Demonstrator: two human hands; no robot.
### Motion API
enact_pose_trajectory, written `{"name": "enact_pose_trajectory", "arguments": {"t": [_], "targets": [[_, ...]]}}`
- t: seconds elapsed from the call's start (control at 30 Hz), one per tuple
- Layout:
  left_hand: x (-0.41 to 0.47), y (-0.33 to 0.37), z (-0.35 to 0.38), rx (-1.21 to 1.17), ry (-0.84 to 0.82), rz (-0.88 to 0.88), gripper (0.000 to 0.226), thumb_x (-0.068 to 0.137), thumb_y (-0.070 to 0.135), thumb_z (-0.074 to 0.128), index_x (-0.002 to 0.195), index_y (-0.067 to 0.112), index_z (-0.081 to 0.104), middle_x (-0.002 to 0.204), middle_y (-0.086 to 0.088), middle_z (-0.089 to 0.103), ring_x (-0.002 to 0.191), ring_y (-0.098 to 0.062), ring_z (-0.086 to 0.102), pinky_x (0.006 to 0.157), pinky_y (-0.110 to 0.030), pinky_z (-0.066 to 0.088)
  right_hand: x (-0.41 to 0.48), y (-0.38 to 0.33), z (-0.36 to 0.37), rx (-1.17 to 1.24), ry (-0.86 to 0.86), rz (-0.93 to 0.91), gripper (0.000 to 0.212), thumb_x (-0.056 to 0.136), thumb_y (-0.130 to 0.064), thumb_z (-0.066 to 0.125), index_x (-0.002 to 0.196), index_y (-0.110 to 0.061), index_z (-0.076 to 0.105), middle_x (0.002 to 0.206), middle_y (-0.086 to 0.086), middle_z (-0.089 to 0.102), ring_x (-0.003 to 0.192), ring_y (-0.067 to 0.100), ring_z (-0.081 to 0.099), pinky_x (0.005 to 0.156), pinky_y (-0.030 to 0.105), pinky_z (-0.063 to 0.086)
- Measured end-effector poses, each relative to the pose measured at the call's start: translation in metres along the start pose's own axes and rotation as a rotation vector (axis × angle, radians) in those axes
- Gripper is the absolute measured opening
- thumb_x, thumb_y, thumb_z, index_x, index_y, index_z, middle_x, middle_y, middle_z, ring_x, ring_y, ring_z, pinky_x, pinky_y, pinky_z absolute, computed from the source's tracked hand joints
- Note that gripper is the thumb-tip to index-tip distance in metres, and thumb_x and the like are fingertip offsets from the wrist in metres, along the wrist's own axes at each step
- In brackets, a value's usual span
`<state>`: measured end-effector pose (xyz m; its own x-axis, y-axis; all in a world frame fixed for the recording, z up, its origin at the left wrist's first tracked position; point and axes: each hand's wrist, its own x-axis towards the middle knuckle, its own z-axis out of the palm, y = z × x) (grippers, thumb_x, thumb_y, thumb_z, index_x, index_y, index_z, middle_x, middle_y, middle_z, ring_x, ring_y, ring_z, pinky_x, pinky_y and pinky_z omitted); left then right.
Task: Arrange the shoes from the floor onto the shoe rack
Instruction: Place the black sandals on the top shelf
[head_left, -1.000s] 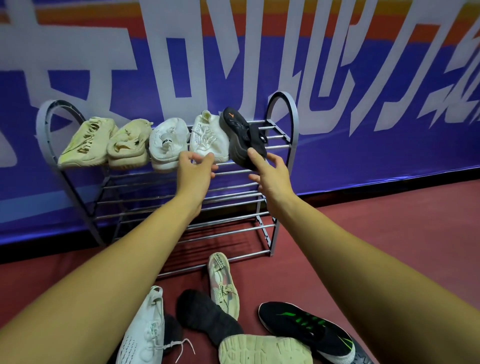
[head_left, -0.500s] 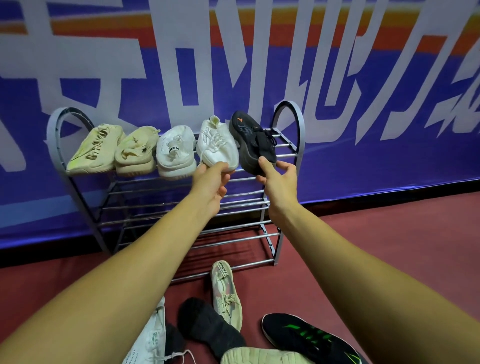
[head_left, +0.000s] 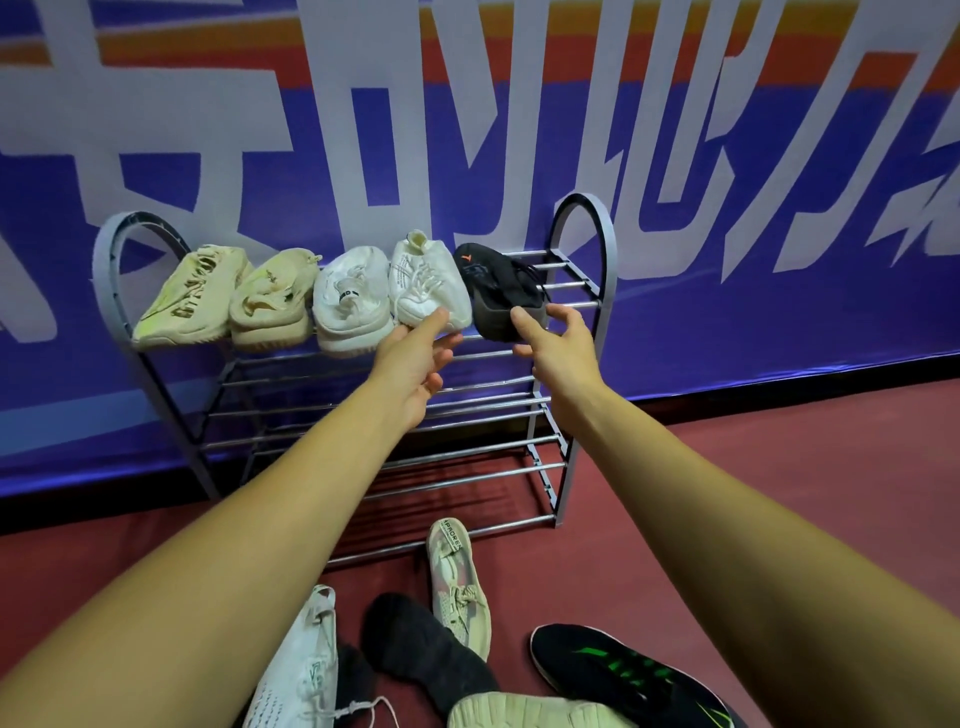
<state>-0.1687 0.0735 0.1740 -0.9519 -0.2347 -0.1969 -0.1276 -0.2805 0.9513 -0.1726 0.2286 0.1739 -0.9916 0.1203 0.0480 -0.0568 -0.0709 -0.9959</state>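
Note:
A grey metal shoe rack (head_left: 587, 312) stands against the wall. Its top shelf carries two beige shoes (head_left: 192, 293), two white sneakers (head_left: 426, 283) and a black shoe (head_left: 498, 291) at the right end. My left hand (head_left: 415, 364) is just below the right white sneaker, fingers apart, a fingertip touching its toe. My right hand (head_left: 558, 343) is open right below the black shoe's toe, holding nothing. On the floor lie a white sneaker (head_left: 301, 670), a beige knit shoe (head_left: 460, 587), a black sock-like shoe (head_left: 426, 660), a black shoe with green stripes (head_left: 628, 670) and a beige sole (head_left: 535, 712).
The rack's lower shelves (head_left: 467, 415) hold nothing. A blue banner (head_left: 727, 208) with large white characters covers the wall behind. The floor (head_left: 779, 493) is dark red, and bare to the right of the rack.
Both hands have let go of the white sneaker and the black shoe and drawn back slightly. The shoes stay on the top shelf.

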Motion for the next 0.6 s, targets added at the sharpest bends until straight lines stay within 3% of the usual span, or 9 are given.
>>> {"name": "enact_pose_trajectory", "arguments": {"t": [0.13, 0.23, 0.33, 0.6], "targets": [[-0.002, 0.000, -0.006, 0.077, -0.015, -0.038, 0.019, 0.088, 0.046, 0.066, 0.101, 0.033, 0.060, 0.098, 0.004, 0.070, 0.077, -0.008, 0.058, 0.053, -0.021, 0.037, 0.000, -0.001, -0.005, -0.022, -0.045, 0.009, 0.050, 0.097, -0.025, 0.062, 0.143, -0.019, 0.043, 0.129, 0.005, 0.063, 0.089, 0.010, 0.067, 0.065, 0.020, 0.043], [-0.006, 0.001, -0.014, 0.084, -0.021, -0.044, 0.021, 0.086, 0.042, 0.068, 0.103, 0.031, 0.061, 0.095, 0.004, 0.068, 0.075, -0.008, 0.058, 0.052, -0.020, 0.037, -0.005, -0.001, -0.009, -0.058, -0.081, 0.031, 0.055, 0.094, -0.017, 0.065, 0.143, -0.022, 0.042, 0.127, 0.004, 0.062, 0.099, 0.017, 0.067, 0.060, 0.019, 0.043], [-0.010, -0.001, -0.022, 0.156, -0.047, -0.038, 0.017, 0.089, 0.038, 0.065, 0.102, 0.030, 0.059, 0.096, 0.003, 0.068, 0.073, -0.009, 0.059, 0.052, -0.020, 0.036, -0.012, 0.003, -0.013, -0.079, -0.039, 0.054, 0.054, 0.088, -0.012, 0.069, 0.137, -0.019, 0.047, 0.122, 0.008, 0.065, 0.091, 0.016, 0.068, 0.058, 0.023, 0.041], [-0.030, -0.030, -0.050, 0.522, -0.106, -0.044, 0.024, 0.089, 0.038, 0.064, 0.107, 0.024, 0.061, 0.099, -0.002, 0.073, 0.075, -0.012, 0.064, 0.058, -0.023, 0.039, -0.041, 0.017, -0.011, -0.239, -0.134, 0.101, 0.052, 0.088, -0.008, 0.070, 0.136, -0.004, 0.049, 0.128, 0.016, 0.060, 0.087, 0.020, 0.064, 0.040, 0.010, 0.039]]}}
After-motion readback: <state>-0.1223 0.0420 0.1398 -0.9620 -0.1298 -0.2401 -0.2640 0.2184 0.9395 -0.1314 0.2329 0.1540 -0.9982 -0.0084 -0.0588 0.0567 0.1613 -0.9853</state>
